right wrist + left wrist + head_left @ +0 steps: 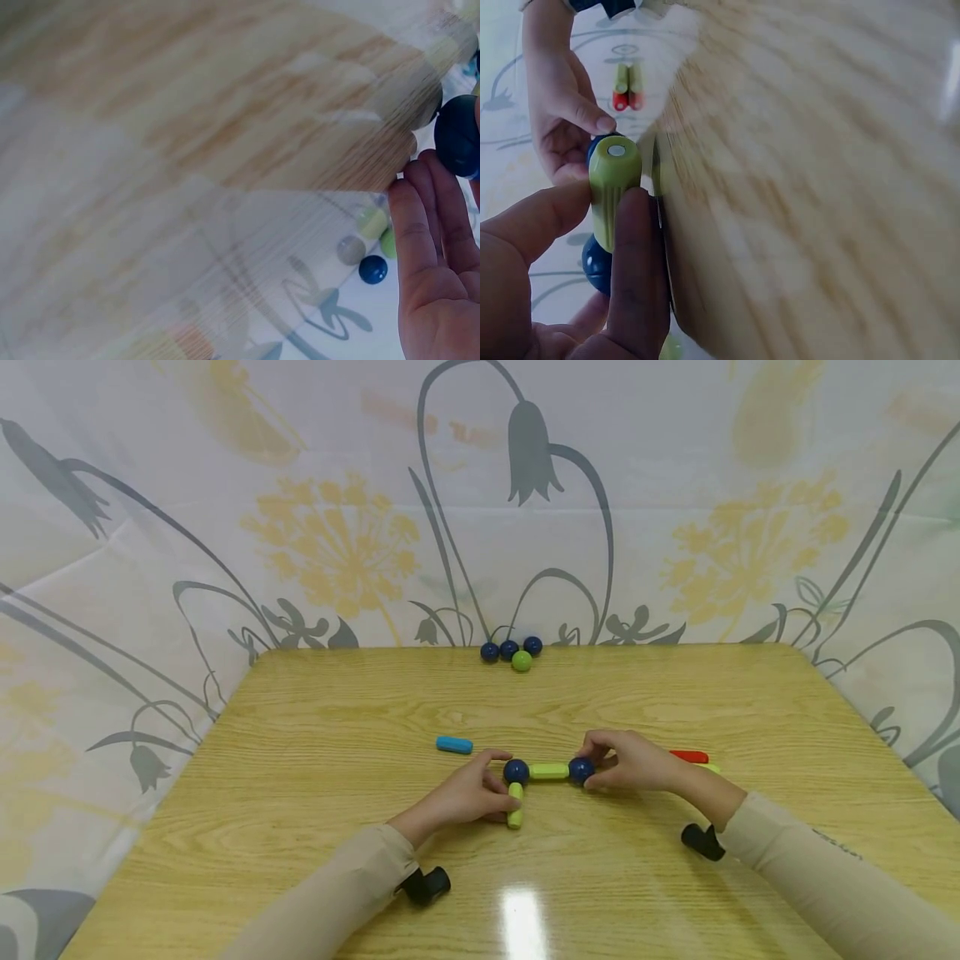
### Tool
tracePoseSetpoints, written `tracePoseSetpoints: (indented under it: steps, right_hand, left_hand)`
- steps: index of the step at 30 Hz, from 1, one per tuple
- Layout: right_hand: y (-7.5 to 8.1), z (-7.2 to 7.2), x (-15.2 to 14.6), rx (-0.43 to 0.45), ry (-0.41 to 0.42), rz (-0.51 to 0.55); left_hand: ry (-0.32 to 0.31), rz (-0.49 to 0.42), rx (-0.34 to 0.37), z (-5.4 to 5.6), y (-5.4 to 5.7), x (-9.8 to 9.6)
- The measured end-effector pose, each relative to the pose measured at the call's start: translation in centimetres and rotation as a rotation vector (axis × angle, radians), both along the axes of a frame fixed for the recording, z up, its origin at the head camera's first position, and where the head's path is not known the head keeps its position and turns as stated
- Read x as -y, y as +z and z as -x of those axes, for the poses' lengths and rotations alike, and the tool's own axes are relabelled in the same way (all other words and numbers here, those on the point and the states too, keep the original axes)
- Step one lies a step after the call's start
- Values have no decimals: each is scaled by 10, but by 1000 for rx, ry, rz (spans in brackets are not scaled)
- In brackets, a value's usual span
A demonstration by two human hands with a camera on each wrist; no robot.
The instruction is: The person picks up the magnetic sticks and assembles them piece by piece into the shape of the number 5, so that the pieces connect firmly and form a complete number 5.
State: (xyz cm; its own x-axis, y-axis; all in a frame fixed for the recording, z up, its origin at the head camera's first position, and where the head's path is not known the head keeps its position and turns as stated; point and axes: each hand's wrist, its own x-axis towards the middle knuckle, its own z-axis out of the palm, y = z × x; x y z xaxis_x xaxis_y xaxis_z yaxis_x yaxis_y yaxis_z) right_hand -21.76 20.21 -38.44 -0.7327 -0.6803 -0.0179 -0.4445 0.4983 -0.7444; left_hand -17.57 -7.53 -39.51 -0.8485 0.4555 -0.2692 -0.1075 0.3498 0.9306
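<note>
Two dark blue balls are joined by a yellow-green rod [549, 772] lying across the table. A second yellow-green rod [515, 814] runs from the left ball [516, 770] toward the person. My left hand [468, 795] pinches this second rod between thumb and fingers, with the index finger reaching up by the left ball. The left wrist view shows a silvery disc at the tip of the second rod [616, 180]. With thumb and fingers, my right hand [633, 763] grips the right ball [581, 770], seen partly in the right wrist view.
A short blue rod [454, 744] lies beyond the left hand. A red rod [690, 756] and another yellow-green rod [708, 768] lie partly behind the right wrist. At the table's far edge sit three blue balls [509, 650] and a green ball [521, 661], against a patterned cloth.
</note>
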Motion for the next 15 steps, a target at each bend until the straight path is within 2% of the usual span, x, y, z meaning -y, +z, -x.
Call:
tracePoseSetpoints:
  steps: [11, 15]
  right_hand:
    - [-1, -1, -1, -20, -1, 3]
    - [-1, 0, -1, 2, 4, -7]
  left_hand:
    - [-37, -19, 1, 2, 0, -3]
    - [-37, -28, 14, 3, -1, -4]
